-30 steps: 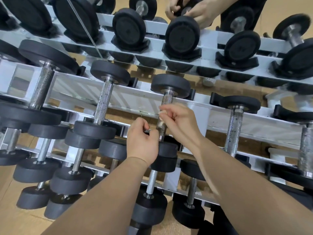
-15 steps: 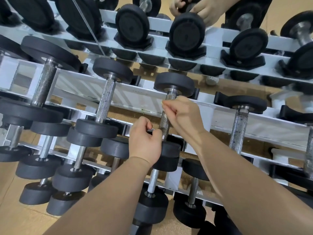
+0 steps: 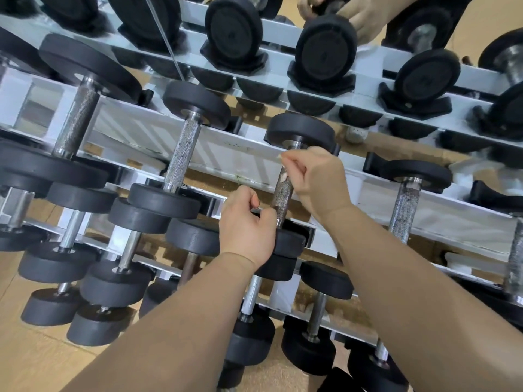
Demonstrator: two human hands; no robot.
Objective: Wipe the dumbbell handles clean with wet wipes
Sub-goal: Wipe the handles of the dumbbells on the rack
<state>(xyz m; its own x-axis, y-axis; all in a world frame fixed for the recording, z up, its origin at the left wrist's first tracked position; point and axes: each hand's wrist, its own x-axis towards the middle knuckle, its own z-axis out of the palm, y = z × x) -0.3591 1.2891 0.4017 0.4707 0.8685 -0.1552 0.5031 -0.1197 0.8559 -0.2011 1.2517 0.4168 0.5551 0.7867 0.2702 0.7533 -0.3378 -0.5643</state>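
Note:
A small black dumbbell lies on the middle shelf of the white rack (image 3: 243, 154), its knurled steel handle (image 3: 283, 193) running toward me. My right hand (image 3: 317, 179) is closed round the top of that handle, just under the far weight (image 3: 300, 131), pinching a small whitish wet wipe (image 3: 283, 175) against the metal; most of the wipe is hidden by my fingers. My left hand (image 3: 246, 227) is curled at the handle's lower end, resting against the near weight (image 3: 288, 241). Whether it grips anything is hidden.
More dumbbells fill the rack: a larger one (image 3: 181, 154) just left, another (image 3: 404, 205) right, smaller ones (image 3: 249, 321) below. A mirror behind the top shelf reflects hands (image 3: 359, 15). Wooden floor (image 3: 34, 357) lies at the lower left.
My right hand has slid up the handle from its middle to just under the far weight. My left hand has stayed at the lower end.

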